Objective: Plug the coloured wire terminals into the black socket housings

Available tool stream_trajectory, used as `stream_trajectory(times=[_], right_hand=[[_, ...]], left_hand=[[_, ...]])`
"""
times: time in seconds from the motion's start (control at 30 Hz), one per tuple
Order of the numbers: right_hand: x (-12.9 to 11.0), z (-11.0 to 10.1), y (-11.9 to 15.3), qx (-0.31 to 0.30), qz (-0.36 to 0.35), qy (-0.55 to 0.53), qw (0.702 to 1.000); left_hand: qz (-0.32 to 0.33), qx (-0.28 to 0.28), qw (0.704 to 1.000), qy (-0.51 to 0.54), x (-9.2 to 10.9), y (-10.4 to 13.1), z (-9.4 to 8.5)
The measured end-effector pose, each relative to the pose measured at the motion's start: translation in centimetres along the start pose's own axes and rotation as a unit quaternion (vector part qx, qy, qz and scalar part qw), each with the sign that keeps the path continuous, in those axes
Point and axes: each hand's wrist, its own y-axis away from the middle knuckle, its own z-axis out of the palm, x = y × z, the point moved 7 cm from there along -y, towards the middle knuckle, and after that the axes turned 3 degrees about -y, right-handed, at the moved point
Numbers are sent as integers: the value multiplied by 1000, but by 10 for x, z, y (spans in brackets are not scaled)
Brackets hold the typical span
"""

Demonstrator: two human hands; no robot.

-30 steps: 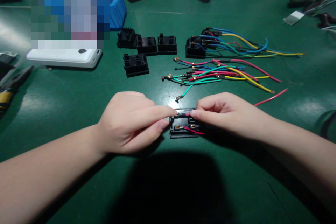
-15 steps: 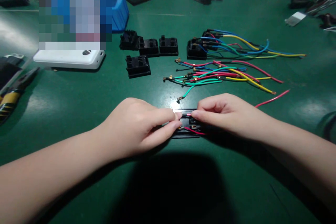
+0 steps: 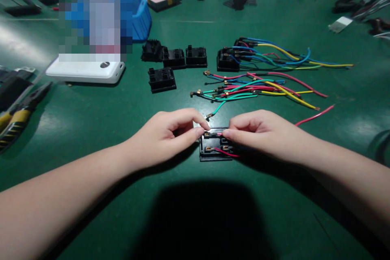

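Observation:
A black plastic socket point(image 3: 203, 157) with metal terminals lies on the bench in front of me, terminals up. My left hand point(image 3: 173, 130) has its thumb and forefinger at the socket's far left corner, closed on that edge. At the far side, my right hand point(image 3: 258, 132) pinches a red wire point(image 3: 219, 134) between thumb and forefinger. The wire's dark end section runs left to a brass terminal on the socket. A thinner red wire point(image 3: 228, 153) is attached at the near left terminal and runs right under my right hand, where its rest is hidden.
Beyond my hands lie loose coloured wires point(image 3: 268, 85) with metal ends. Several black sockets point(image 3: 162, 81) stand behind, and wired sockets point(image 3: 228, 60) are farther right. Yellow-black pliers point(image 3: 18, 124) and a white device point(image 3: 88, 71) are at left, a blue bin point(image 3: 140, 18) behind.
My left fingers have shifted left and back off the terminals, uncovering both left terminals. The right hand still pinches the red wire. The view has shifted slightly.

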Motion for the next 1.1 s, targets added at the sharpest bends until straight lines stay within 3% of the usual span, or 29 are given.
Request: stream_trajectory(times=[0.1,0.3,0.4,0.53,0.67,0.77,0.83,0.97,1.1], right_hand=[[-2,0,0,-7,-12,28,1000],[-5,0,0,-8,-35,83,996],[-6,1,1,2,-47,112,993],[-12,3,4,22,-80,189,978],[-15,6,7,46,-108,276,954],[-19,6,10,65,-160,333,927],[-24,5,13,91,-214,384,894],[-29,4,17,140,-286,463,827],[-31,10,19,135,-305,499,800]], left_hand=[[-39,0,999,26,-5,-2,3],[-45,-27,997,56,-3,-1,8],[-22,-26,999,37,-1,-1,7],[38,21,998,-35,6,-2,1],[61,51,995,-61,7,-1,-1],[46,69,997,4,2,0,-4],[27,70,995,65,-3,0,-4],[-7,28,993,116,-6,-1,0],[-11,-2,997,74,-2,-2,3]])
